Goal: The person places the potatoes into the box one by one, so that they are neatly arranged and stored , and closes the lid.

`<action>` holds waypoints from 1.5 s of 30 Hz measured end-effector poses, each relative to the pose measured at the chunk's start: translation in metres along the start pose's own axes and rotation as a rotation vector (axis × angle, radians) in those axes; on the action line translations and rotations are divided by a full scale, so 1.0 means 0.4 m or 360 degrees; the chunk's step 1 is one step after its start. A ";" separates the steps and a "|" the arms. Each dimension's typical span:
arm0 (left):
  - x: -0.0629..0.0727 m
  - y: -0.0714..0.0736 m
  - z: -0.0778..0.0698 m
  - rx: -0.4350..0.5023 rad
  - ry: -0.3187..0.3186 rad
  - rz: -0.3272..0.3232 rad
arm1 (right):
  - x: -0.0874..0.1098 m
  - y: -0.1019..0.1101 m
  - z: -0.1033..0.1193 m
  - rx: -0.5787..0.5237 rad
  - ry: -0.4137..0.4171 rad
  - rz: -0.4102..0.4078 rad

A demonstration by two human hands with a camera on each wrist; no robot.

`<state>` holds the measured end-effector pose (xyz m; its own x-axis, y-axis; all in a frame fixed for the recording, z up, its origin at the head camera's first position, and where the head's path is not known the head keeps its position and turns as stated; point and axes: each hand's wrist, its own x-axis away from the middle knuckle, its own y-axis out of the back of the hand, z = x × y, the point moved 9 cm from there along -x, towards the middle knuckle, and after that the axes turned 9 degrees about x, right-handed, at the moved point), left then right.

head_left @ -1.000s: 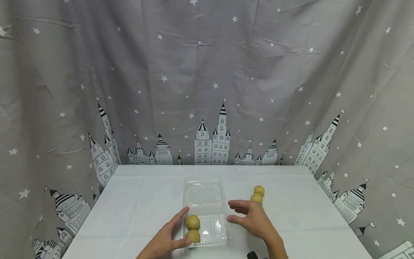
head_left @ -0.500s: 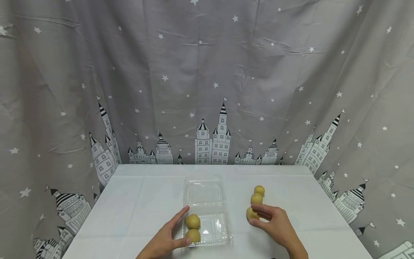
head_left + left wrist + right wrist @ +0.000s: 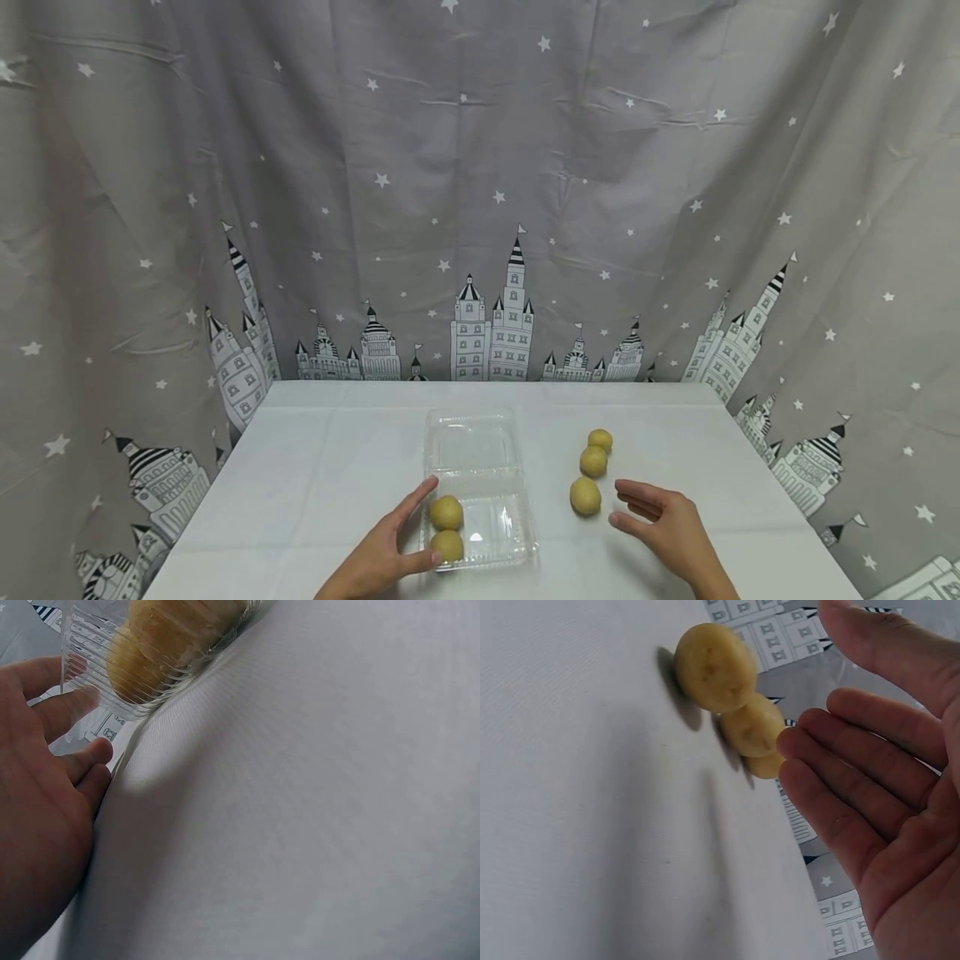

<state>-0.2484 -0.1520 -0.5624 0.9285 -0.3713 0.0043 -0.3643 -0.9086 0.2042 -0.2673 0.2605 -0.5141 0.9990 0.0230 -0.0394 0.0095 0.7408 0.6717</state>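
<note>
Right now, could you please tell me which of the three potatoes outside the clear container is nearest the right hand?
The front potato, at the row's near end beside the right hand; the middle potato and back potato lie farther off.

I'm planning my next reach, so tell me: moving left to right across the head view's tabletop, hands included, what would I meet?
Left hand → open clear container with two potatoes along its left side → three loose potatoes → right hand.

Perhaps studio: printed curtain (image 3: pixel 480 125) behind white table (image 3: pixel 337 454)
</note>
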 end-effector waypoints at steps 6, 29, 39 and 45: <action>0.001 -0.002 -0.001 0.0020 0.0006 -0.0001 | -0.014 -0.024 -0.024 0.0020 -0.0009 -0.0001; 0.004 0.000 -0.005 0.0026 0.0019 -0.0004 | -0.075 -0.098 -0.035 -0.0071 0.0086 0.0053; 0.004 0.000 -0.004 0.0010 0.0002 -0.0001 | -0.085 -0.114 -0.018 -0.0069 0.0061 0.0045; 0.006 0.002 -0.005 0.0012 0.0006 -0.0011 | -0.087 -0.121 -0.009 -0.0101 0.0081 0.0037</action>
<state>-0.2464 -0.1533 -0.5604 0.9313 -0.3642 0.0067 -0.3583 -0.9126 0.1972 -0.3026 0.2263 -0.5481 0.9953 0.0737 -0.0632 -0.0181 0.7805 0.6249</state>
